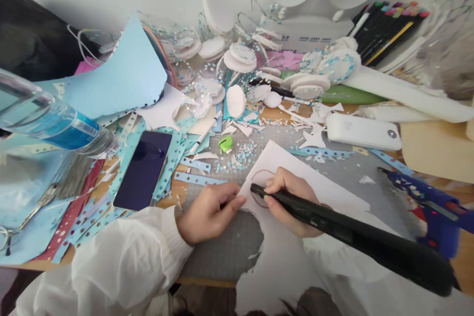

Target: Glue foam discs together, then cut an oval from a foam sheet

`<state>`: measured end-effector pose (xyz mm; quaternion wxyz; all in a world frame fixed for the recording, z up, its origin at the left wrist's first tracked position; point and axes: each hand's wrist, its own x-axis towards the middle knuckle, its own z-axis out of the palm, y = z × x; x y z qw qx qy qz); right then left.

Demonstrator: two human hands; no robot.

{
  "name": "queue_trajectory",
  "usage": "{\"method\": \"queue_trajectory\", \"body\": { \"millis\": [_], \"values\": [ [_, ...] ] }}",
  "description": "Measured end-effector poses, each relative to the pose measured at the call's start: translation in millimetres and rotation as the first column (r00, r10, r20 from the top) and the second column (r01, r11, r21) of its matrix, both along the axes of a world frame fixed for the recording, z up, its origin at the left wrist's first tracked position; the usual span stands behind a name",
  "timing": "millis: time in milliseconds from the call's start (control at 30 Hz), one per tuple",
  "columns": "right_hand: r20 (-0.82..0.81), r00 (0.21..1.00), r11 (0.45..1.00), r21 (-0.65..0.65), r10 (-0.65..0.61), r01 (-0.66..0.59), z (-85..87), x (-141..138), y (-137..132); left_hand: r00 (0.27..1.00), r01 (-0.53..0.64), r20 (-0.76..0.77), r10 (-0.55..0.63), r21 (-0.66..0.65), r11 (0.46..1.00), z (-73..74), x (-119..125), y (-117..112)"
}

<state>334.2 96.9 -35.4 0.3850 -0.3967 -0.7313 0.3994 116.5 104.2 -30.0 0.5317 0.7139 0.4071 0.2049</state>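
My right hand (292, 200) is closed around a long black pen-shaped tool (351, 229), whose tip rests on a white foam sheet (296, 168). A thin brown curved line (259, 177) runs on the sheet at the tool tip. My left hand (209, 210) has its fingers curled and pinches the sheet's left edge, holding it down on the grey cutting mat (225, 242). Both arms wear white sleeves.
A dark phone (143, 170) lies left among blue paper strips. A plastic water bottle (44, 118) lies far left. A blue glue gun (431, 202) sits right, a white box (363, 132) behind the sheet. Foam discs, scraps, markers (388, 29) and a green cap (225, 144) crowd the back.
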Motion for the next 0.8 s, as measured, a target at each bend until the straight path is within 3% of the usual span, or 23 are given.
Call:
{"method": "queue_trajectory", "body": {
  "millis": [200,467,633,800],
  "values": [
    [0.044,0.999,1.000,0.002,-0.028,0.028,2.2,-7.1,-0.6,1.000,0.011,-0.017,-0.010,0.047,0.999,-0.2,-0.7,-0.5],
    [0.031,0.998,0.998,-0.015,-0.062,0.063,1.0,-6.5,-3.6,1.000,-0.001,-0.001,0.001,-0.001,1.000,-0.6,-0.3,-1.3],
    [0.002,1.000,0.998,-0.051,-0.020,0.021,-1.8,-1.3,-7.0,1.000,0.002,0.028,-0.002,0.002,1.000,-0.9,-0.4,-0.2],
    [0.096,0.993,0.994,0.081,0.069,-0.077,4.9,2.5,0.5,0.999,0.014,0.050,-0.013,-0.016,1.000,0.5,-0.7,1.9]
  ]
}}
